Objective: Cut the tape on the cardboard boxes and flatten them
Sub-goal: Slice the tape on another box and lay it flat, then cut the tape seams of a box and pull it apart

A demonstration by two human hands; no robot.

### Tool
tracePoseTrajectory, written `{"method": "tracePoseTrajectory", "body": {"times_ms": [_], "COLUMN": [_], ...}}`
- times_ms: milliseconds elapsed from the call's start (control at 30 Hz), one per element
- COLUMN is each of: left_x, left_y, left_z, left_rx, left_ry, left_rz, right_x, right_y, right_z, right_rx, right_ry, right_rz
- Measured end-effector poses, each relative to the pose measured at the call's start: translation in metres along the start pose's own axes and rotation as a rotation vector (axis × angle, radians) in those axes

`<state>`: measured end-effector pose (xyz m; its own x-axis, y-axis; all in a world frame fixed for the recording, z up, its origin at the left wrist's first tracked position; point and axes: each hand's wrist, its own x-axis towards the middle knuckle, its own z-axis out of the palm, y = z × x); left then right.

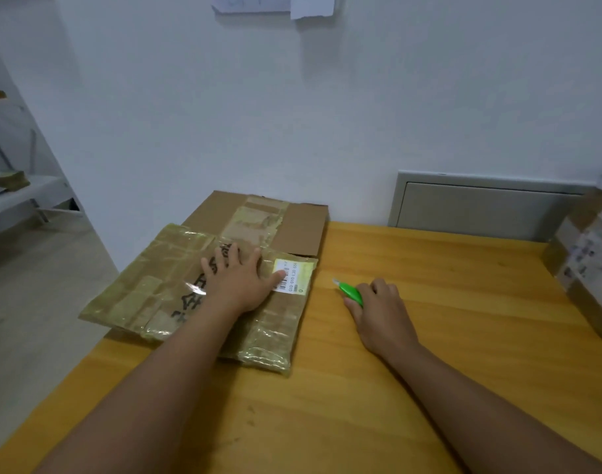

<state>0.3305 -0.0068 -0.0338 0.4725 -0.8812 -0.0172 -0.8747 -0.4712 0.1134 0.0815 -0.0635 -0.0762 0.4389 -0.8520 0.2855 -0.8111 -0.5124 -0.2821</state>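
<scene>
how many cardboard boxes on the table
2. A flattened, tape-covered box lies at the table's left edge under the left hand; a still-assembled box stands at the right edge, partly out of frame. Others may be out of view.

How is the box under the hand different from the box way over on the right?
The box under the left hand is squashed flat on the table; the right box stands up, unflattened. The flat box is fully in view; the right box is cut off by the picture's edge. A hand presses the flat one; nothing touches the other. Both are brown, taped cardboard with labels.
</scene>
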Motion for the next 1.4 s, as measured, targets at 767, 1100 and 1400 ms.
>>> {"method": "tracePoseTrajectory", "body": {"times_ms": [767,1100,1400], "left_x": [-0.107,-0.159,-0.128], "left_y": [0.197,0.425,0.496], "left_z": [-0.022,-0.026,-0.045], "left_rx": [-0.260,-0.340,0.085], "left_ry": [0.255,0.393,0.368], "left_rz": [0.426,0.786,0.874], "right_x": [-0.157,-0.193,-0.191], "right_y": [0.160,0.248,0.252], "right_z": [-0.169,-0.156,-0.155], "right_rx": [0.444,0.607,0.737], "right_ry": [0.573,0.716,0.737], "right_rz": [0.304,0.493,0.545]}}
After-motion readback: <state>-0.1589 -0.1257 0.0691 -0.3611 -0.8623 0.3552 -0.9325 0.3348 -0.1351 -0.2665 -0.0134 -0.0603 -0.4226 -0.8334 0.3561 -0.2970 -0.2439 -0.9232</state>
